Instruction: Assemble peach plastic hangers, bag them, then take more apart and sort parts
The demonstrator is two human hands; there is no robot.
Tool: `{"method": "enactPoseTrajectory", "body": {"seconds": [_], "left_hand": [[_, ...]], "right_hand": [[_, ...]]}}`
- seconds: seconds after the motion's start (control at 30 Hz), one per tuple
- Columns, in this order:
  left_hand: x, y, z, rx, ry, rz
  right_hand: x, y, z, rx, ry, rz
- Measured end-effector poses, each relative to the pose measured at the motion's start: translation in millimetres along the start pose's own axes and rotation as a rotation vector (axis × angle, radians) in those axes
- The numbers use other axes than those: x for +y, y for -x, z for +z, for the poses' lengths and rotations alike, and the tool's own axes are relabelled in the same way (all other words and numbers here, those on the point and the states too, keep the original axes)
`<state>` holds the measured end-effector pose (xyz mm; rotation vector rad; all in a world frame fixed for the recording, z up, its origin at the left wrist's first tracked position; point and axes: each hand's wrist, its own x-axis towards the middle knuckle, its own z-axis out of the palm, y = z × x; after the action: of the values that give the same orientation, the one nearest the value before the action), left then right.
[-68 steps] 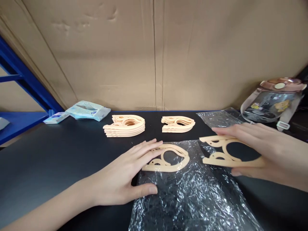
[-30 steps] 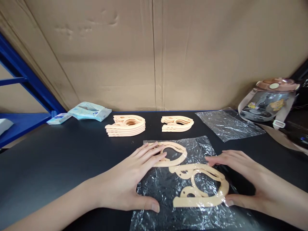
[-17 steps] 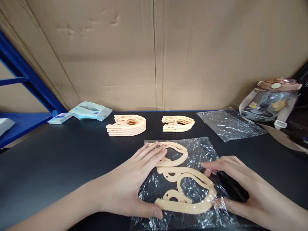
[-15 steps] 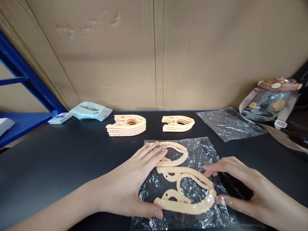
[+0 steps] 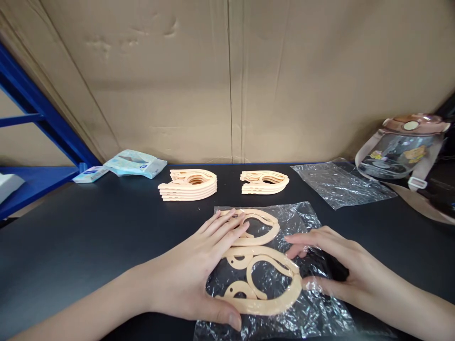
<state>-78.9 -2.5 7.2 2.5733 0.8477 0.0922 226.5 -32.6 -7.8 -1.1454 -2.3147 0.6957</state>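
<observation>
Two cream folding hangers lie side by side within a clear plastic bag (image 5: 320, 308) on the black table. My left hand (image 5: 192, 272) lies spread, its fingers over the left part of the far hanger (image 5: 272, 232) and its thumb over the near hanger's left end. At the right end of the near hanger (image 5: 280, 300) is my right hand (image 5: 334, 263), fingers and thumb apart. Its thumb touches that end through or beside the film; which, I cannot tell.
Behind the bag stand a larger stack of folded hangers (image 5: 195, 192) and a smaller stack (image 5: 265, 188). Another clear bag (image 5: 337, 184) lies flat at the back right, near a strapped water bottle (image 5: 398, 154). A blue tissue pack (image 5: 137, 163) sits back left, before the cardboard wall (image 5: 170, 85).
The near hanger has slid left inside the bag, toward my left hand. My right hand has moved left along with it. My left hand stays nearly in place.
</observation>
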Motion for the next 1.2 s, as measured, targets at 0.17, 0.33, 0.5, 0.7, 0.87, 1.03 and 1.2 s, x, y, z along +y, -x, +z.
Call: {"method": "enactPoseTrajectory", "body": {"seconds": [0.17,0.33,0.5,0.7,0.87,1.03,1.2], "left_hand": [[4.5,-1.0,-1.9,-0.007,-0.015,-0.031],[4.6,-1.4,-1.0,-0.023,-0.006,-0.039],[3.3,-0.4,-2.7,-0.033,0.033,-0.058],[-6.4,4.4,-3.8,0.068,0.110,-0.004],[-9.9,2.6,-4.6,0.285,0.007,-0.109],[-12.6,0.2,-6.1,0.323,0.020,-0.144],[-13.9,-0.8,-6.0,0.305,0.047,-0.135]], "right_hand": [[-3.9,-2.1,2.7,-0.037,0.026,0.025],[-2.2,-1.2,1.3,-0.041,0.091,-0.033],[6.5,-6.2,-16.5,0.054,0.286,-0.093],[25.0,-40.7,-56.8,0.258,0.543,-0.140],[39.2,-88.0,-67.0,0.161,0.498,-0.171],[54.1,-126.6,-59.2,0.001,0.443,-0.153],[60.6,-144.6,-53.5,-0.067,0.376,-0.117]]}}
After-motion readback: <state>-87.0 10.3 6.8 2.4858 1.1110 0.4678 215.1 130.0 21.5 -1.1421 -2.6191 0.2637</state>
